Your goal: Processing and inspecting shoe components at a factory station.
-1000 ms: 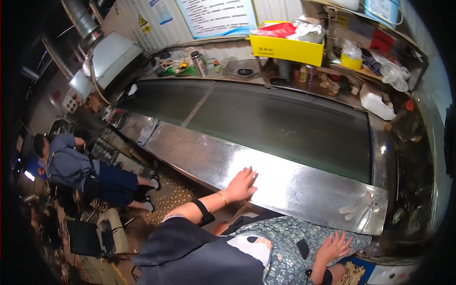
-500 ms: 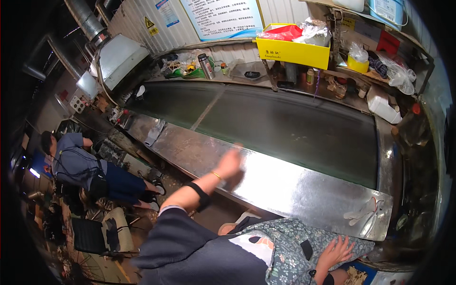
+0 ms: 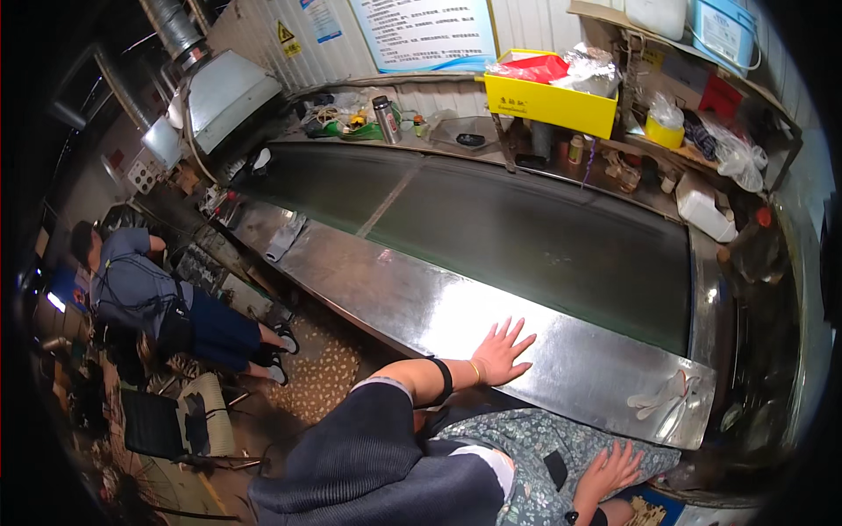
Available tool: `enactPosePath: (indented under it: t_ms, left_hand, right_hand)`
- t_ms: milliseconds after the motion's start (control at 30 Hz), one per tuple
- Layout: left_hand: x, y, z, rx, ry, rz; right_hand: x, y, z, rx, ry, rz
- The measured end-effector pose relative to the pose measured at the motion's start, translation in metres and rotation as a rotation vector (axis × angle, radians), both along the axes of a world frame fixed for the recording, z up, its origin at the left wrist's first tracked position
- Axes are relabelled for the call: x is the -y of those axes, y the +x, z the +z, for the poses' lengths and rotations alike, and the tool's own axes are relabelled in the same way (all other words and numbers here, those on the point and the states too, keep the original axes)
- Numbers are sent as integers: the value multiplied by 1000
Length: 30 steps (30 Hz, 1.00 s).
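Fingers spread, my left hand [image 3: 502, 352] lies over the near part of the shiny metal ledge [image 3: 579, 355], with nothing in it. My right hand [image 3: 610, 471] rests, fingers loosely apart, on the floral apron [image 3: 509, 438] over my lap and holds nothing. Beyond the ledge runs a long dark conveyor belt [image 3: 535, 237] with a pale seam across it. A pair of white gloves [image 3: 671, 399] lies at the ledge's right end. At its left end lies a grey glove [image 3: 286, 235].
Behind the belt stand a steel thermos [image 3: 385, 120], a yellow box [image 3: 553, 103] with red and clear wrapping, and a white jug [image 3: 705, 207]. A metal hood [image 3: 224, 96] hangs at the far left. Another person [image 3: 145, 272] stands at left, near a chair [image 3: 210, 416].
My left hand has moved right and nearer along the ledge, from a blurred sweep to spread fingers. My right hand stays on the apron. The view has shifted slightly.
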State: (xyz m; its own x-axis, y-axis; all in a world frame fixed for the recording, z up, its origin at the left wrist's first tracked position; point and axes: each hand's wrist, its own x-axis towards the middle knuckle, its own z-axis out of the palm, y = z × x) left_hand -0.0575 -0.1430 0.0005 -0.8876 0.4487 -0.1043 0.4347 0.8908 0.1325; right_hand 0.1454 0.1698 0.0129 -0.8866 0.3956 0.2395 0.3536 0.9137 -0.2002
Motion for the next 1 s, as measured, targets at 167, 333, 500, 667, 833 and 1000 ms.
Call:
enactPosePath:
  t_ms: [167, 333, 500, 667, 833, 1000]
  left_hand:
    - [-1, 5, 0, -35, 58, 29]
    - [-3, 3, -5, 4, 17, 26]
    - [-15, 5, -10, 8, 75, 126]
    - [-33, -3, -16, 80, 108, 215]
    - [-121, -18, -26, -40, 324, 159]
    - [-234, -2, -29, 21, 396, -233]
  right_hand:
    - [-40, -9, 16, 54, -165, 178]
    - [-89, -28, 14, -118, -306, 266]
    - [-94, -24, -7, -56, -223, 132]
    - [-90, -24, -17, -181, -126, 130]
    - [-97, -26, -17, -184, -125, 102]
    - [-101, -23, -19, -228, -96, 152]
